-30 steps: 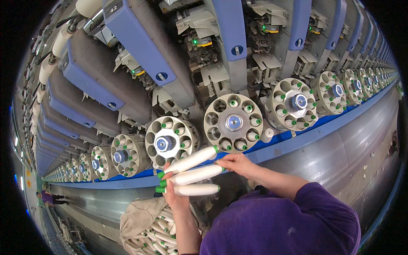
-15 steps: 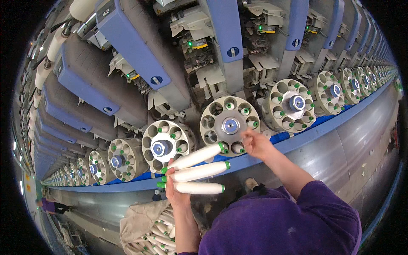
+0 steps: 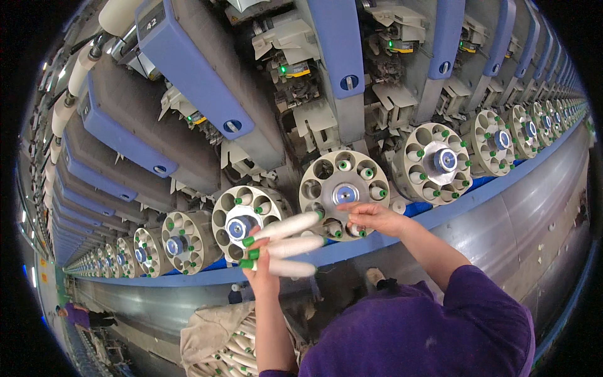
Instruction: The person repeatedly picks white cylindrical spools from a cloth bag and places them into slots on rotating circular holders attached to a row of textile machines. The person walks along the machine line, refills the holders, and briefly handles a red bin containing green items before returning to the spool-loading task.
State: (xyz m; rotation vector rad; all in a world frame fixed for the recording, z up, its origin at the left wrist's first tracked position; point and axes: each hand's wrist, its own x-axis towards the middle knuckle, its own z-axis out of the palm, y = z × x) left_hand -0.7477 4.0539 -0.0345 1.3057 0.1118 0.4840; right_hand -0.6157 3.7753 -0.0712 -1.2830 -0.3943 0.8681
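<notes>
Three white yarn bobbins [image 3: 286, 246] with green ends are fanned out in my left hand [image 3: 264, 275], which is closed around their left ends. Their right ends point toward the round cream magazine [image 3: 312, 212] in front of me. My right hand [image 3: 378, 218] is at this magazine, just below its blue-and-silver hub [image 3: 345, 194]. Its thumb and fingers are drawn together in a pinch; whether a thread is between them is too fine to tell. Several of the magazine's pockets hold green-tipped bobbins [image 3: 366, 173], and others at its left show none.
A similar magazine [image 3: 220, 217] stands to the left and another [image 3: 402, 169] to the right, in a long row under blue-and-grey machine units [image 3: 345, 47]. A blue rail [image 3: 408, 234] runs below. Beside my left forearm is a cloth-lined container [image 3: 204, 327] of bobbins. Another person [image 3: 78, 316] is far left.
My right hand has moved left and down, from the magazine's right side to below its hub. The three bobbins in my left hand have shifted slightly left, and the view has moved a little.
</notes>
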